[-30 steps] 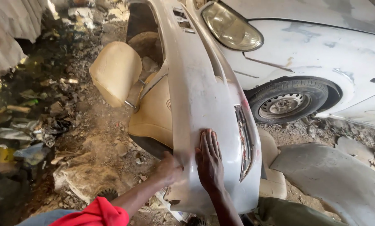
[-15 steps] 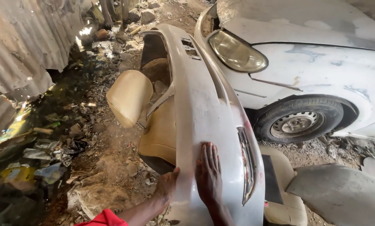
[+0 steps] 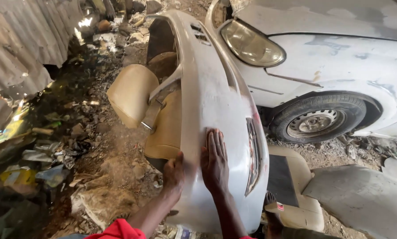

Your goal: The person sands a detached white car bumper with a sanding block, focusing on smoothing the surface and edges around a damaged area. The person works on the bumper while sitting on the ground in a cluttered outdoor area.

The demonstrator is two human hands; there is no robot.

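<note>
A long pale grey car bumper stands on edge in front of me, dusty and dull. My right hand lies flat on its outer face, fingers together and pointing up. My left hand grips the bumper's near left edge, thumb on the front. A red sleeve covers my left upper arm. Behind the bumper rests a tan car seat with its backrest leaning under the bumper.
A white car with a headlight and front wheel stands at the right. A loose grey panel lies bottom right. Corrugated metal sheeting lines the left. Rubble and litter cover the dirt ground.
The view has tilted and shifted, bringing more of the sheeting and car into sight. My right hand stays flat on the bumper; my left hand has shifted higher on its edge.
</note>
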